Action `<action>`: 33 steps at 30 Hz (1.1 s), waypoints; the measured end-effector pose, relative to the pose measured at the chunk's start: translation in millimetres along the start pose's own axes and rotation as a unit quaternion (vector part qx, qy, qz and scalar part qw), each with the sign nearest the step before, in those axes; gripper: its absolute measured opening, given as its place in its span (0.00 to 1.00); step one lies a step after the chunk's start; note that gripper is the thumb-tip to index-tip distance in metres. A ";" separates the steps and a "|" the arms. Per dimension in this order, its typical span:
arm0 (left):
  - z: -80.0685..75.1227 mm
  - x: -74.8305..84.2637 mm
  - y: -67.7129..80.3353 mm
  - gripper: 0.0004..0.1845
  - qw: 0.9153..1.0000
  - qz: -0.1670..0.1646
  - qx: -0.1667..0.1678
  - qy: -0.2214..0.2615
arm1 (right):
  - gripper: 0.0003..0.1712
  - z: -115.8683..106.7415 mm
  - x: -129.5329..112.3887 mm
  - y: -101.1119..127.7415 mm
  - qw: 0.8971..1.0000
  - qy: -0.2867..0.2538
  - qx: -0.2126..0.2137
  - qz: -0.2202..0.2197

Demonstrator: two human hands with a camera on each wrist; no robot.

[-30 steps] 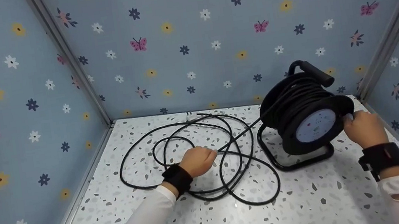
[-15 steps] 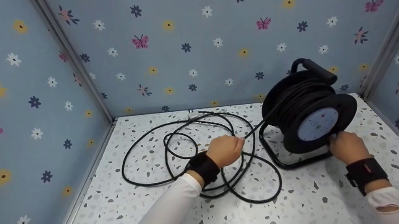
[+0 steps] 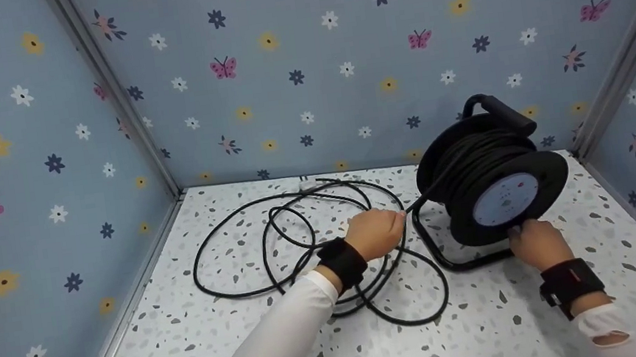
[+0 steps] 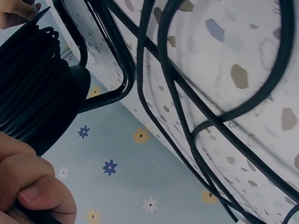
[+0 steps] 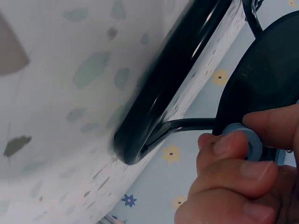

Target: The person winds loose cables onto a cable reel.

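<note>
A black cable reel (image 3: 493,180) with a pale blue face stands in its black tube frame (image 3: 445,257) at the back right of the speckled table. In the head view my left hand (image 3: 386,229) grips the black cable (image 3: 417,323) just left of the reel, where the cable runs taut onto the drum. Loose cable loops (image 4: 161,70) lie on the table behind and under that hand. My right hand (image 3: 532,239) sits at the reel's lower front rim. Its thumb and fingers (image 5: 233,158) pinch a small grey-blue knob (image 5: 250,140) on the flange (image 5: 271,79).
Blue walls with flowers and butterflies close the table (image 3: 497,327) on the left, back and right. The reel's carry handle (image 3: 503,111) sticks up near the back wall. A white plug end (image 3: 308,185) lies at the far edge among the loops.
My left hand slid right along the cable toward the reel. My right hand swung from the reel's right rim down to its lower rim, and the loose loops drew in slightly.
</note>
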State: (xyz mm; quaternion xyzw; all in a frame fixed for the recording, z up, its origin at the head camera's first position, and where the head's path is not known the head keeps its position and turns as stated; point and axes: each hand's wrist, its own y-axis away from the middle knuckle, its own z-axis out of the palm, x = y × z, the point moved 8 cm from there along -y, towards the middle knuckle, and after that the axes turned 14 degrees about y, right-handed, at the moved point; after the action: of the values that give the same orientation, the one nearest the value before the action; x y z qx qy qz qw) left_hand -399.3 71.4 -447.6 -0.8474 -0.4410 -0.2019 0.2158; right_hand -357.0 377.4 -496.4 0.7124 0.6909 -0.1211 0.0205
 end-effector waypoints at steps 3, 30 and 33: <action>0.8 7.6 -4.8 0.31 1.000 0.006 0.002 0.003 | 0.22 2.6 -6.6 1.2 1.000 0.000 -0.004 -0.006; -23.4 4.6 4.1 0.31 0.998 -0.040 0.029 0.033 | 0.25 22.9 -48.3 11.8 0.999 0.001 -0.031 -0.018; -38.8 -18.3 6.5 0.36 0.997 -0.060 0.050 -0.014 | 0.25 19.7 -54.4 11.7 0.999 0.009 -0.017 -0.031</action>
State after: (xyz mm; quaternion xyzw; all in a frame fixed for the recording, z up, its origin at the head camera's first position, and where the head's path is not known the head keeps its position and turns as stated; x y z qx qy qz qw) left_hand -409.4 34.8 -426.5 -0.8105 -0.5033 -0.1803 0.2392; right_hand -349.1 319.7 -506.2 0.6913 0.7148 -0.1034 0.0226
